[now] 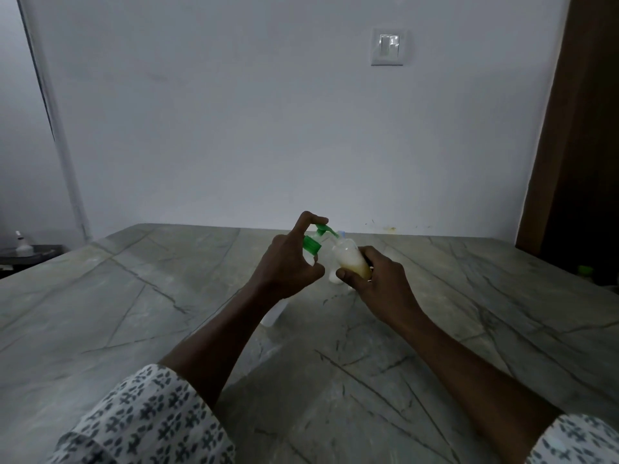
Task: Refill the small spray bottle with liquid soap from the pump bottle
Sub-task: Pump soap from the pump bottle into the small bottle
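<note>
1. Pump bottle (312, 244): the left hand (288, 264) covers most of the body, so only the green collar and pump head show.
2. Small spray bottle (350, 257): its base is buried in the right hand (380, 279). Can't tell if the spout actually touches its mouth, too tiny.
3. White bit (334, 278) just under that bottle: mostly hidden, no idea what it is.
4. Green-topped thing (585, 271) by the right edge: too dark to make out.

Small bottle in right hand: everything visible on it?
The small bottle looks like translucent plastic, partly filled with pale liquid, yellowish near its base. It tilts, neck up and away, held above the table by the right hand gripping its lower end. The pump bottle's green spout meets its neck.
</note>
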Demonstrator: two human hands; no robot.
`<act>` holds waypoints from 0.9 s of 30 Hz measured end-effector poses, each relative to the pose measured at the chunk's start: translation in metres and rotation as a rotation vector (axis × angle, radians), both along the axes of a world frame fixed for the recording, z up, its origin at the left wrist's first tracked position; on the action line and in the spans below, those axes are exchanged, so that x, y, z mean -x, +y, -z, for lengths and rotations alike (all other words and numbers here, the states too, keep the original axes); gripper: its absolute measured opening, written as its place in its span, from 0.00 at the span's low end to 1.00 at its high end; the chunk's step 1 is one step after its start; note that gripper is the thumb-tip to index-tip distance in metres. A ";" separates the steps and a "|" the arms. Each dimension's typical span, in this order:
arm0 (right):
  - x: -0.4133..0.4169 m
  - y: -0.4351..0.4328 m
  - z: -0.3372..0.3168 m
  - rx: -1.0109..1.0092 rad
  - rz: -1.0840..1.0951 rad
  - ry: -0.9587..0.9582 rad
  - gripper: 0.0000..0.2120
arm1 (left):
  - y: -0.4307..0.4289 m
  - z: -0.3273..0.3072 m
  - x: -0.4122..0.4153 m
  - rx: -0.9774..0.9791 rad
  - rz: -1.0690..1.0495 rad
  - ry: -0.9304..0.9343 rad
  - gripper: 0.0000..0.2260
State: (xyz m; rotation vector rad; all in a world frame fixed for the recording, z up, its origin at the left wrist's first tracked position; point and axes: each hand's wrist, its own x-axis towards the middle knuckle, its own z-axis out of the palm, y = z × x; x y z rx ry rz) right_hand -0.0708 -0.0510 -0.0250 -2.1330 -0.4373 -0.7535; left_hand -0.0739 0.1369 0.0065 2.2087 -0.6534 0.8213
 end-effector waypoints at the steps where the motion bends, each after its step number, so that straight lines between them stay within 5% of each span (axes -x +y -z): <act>1: 0.000 0.000 0.000 0.005 -0.002 -0.004 0.24 | 0.000 0.000 0.000 -0.001 -0.004 -0.004 0.28; 27: 0.005 0.003 -0.002 0.027 -0.010 -0.025 0.26 | -0.006 0.004 0.000 -0.044 -0.173 -0.027 0.27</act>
